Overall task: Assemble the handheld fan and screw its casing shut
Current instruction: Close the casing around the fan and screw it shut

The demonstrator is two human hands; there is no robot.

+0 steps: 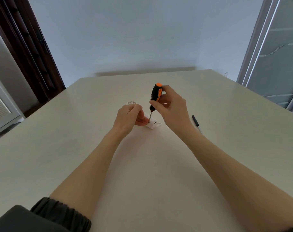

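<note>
— Where do we stand with the fan?

— Its white casing (152, 123) lies on the pale surface (75, 148), mid-table, between our two hands. Our left hand (129, 118) curls over it from the left, fingers bent and pinching the casing to steady it. Our right hand (171, 106) wraps its fingers round the black-and-orange screwdriver (155, 97), which stands nearly upright with its tip down on the casing, just beside our left fingertips.

— So we're driving a screw. How do we do it well?

— We judge it best to keep the shaft in line with the screw hole, press down lightly while turning, and hold the casing flat so the halves don't shift. (The screw itself is too small to make out.) Stop once it seats; soft plastic probably strips easily.

— Anything else nearby?

— A round white grille (131, 103) lies beyond our left hand, and a black pen-like tool (196, 123) lies right of our right wrist.

— Any brand or lettering?

— None we can read.
</note>
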